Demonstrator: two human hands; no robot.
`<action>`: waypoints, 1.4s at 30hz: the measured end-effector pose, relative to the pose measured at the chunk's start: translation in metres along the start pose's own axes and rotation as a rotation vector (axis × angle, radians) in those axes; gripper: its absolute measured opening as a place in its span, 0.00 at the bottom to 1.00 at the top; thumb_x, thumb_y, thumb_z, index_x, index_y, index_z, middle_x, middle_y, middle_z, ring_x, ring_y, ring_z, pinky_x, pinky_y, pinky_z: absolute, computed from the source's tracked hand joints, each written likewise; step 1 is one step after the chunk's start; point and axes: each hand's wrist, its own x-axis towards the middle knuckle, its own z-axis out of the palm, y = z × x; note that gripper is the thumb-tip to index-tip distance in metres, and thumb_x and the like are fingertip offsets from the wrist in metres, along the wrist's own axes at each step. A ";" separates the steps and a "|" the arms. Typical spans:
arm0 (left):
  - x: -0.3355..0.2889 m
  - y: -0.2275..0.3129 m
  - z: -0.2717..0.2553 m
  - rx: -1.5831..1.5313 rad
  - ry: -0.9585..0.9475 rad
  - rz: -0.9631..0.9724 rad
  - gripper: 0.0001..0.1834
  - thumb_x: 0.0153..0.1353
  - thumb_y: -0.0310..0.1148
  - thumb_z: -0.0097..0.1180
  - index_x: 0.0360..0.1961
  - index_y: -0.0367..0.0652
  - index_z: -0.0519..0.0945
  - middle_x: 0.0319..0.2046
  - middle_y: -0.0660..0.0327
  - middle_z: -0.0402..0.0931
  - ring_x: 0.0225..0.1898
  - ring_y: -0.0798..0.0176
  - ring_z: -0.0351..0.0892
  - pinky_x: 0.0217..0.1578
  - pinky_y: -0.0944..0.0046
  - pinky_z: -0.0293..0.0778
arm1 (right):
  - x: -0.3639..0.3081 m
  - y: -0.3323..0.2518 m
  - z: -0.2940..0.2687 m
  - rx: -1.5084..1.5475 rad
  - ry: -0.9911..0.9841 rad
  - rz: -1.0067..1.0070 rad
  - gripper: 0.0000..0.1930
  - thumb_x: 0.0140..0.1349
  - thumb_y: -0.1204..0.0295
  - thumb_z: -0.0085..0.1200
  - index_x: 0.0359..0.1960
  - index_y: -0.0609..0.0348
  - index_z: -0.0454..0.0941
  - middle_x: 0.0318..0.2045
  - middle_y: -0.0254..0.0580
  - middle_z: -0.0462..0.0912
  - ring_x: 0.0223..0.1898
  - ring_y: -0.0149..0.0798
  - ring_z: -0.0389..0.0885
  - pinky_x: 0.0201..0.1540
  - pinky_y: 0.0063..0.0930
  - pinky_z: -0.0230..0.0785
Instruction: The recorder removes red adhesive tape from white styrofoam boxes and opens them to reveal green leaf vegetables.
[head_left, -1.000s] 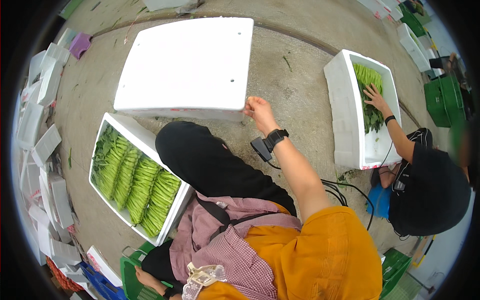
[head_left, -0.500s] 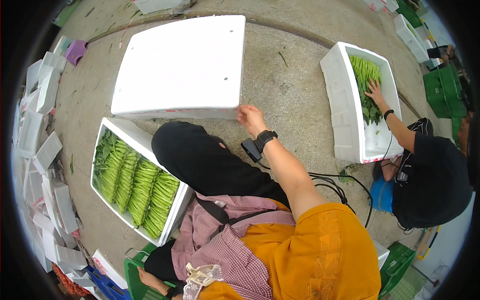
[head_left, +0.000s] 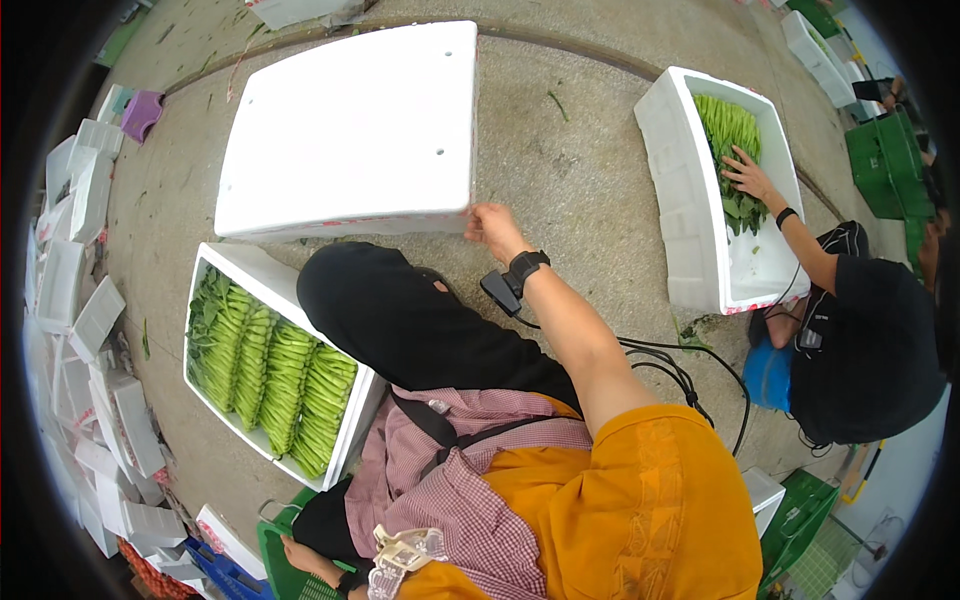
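My right hand [head_left: 494, 230] is closed at the near right corner of a large white foam box [head_left: 350, 120], its fingertips pinching the edge. Small holes show in the box's flat top. Low at the left, my left hand [head_left: 310, 560] is beside a green plastic crate [head_left: 272, 545]; its fingers are too small and partly hidden to read. Beside my knee a tilted white foam box [head_left: 352, 440] holds several rows of leafy green vegetable stems [head_left: 265, 360]. A black strap with a small device [head_left: 505, 290] is on my right wrist.
At the right, a co-worker in black [head_left: 860, 350] has a hand on green stems in another white foam box [head_left: 680, 200]. Black cables [head_left: 690, 385] lie on the floor beside my right arm. Stacked white foam boxes [head_left: 95, 190] line the left, near a purple stool [head_left: 142, 115].
The whole view has shifted slightly, with the far boxes a little higher and to the left. My right hand stays at the box corner. The co-worker's hand has moved slightly over the stems.
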 end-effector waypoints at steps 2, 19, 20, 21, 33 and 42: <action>0.007 -0.008 0.002 -0.028 -0.031 -0.015 0.26 0.60 0.43 0.42 0.35 0.22 0.73 0.30 0.44 0.75 0.31 0.54 0.73 0.35 0.61 0.67 | -0.002 0.000 0.000 0.009 0.017 -0.019 0.11 0.58 0.69 0.43 0.35 0.67 0.70 0.24 0.36 0.70 0.25 0.29 0.70 0.25 0.23 0.71; 0.000 -0.020 0.001 -0.162 0.056 -0.069 0.23 0.61 0.40 0.43 0.27 0.24 0.72 0.21 0.52 0.70 0.21 0.61 0.67 0.25 0.63 0.67 | -0.009 -0.014 0.005 0.085 0.210 0.103 0.07 0.56 0.71 0.49 0.31 0.63 0.75 0.23 0.35 0.74 0.24 0.27 0.71 0.23 0.21 0.69; 0.001 -0.022 0.002 -0.215 0.053 -0.085 0.23 0.61 0.40 0.43 0.27 0.24 0.72 0.21 0.52 0.70 0.21 0.61 0.67 0.25 0.63 0.67 | -0.005 -0.015 0.002 0.064 0.191 0.153 0.07 0.55 0.72 0.50 0.29 0.64 0.74 0.21 0.36 0.73 0.22 0.28 0.70 0.20 0.21 0.67; 0.001 -0.022 0.002 -0.268 0.049 -0.099 0.23 0.61 0.40 0.43 0.27 0.24 0.72 0.21 0.53 0.71 0.21 0.61 0.67 0.24 0.63 0.67 | -0.003 -0.018 0.000 0.042 0.173 0.204 0.07 0.54 0.73 0.51 0.27 0.65 0.73 0.20 0.36 0.72 0.19 0.29 0.69 0.17 0.22 0.64; 0.003 -0.010 -0.001 -0.340 -0.123 -0.229 0.23 0.60 0.42 0.44 0.28 0.25 0.75 0.23 0.56 0.73 0.24 0.64 0.70 0.27 0.66 0.69 | -0.003 0.003 0.007 0.600 -0.002 0.091 0.08 0.54 0.72 0.46 0.19 0.55 0.64 0.16 0.29 0.63 0.17 0.28 0.61 0.21 0.23 0.58; 0.009 -0.043 0.000 -0.465 -0.097 -0.342 0.26 0.60 0.42 0.45 0.39 0.21 0.72 0.32 0.51 0.73 0.28 0.62 0.73 0.29 0.66 0.71 | -0.012 0.001 0.016 0.506 0.172 0.053 0.06 0.56 0.72 0.45 0.23 0.58 0.67 0.21 0.31 0.64 0.23 0.30 0.66 0.27 0.26 0.66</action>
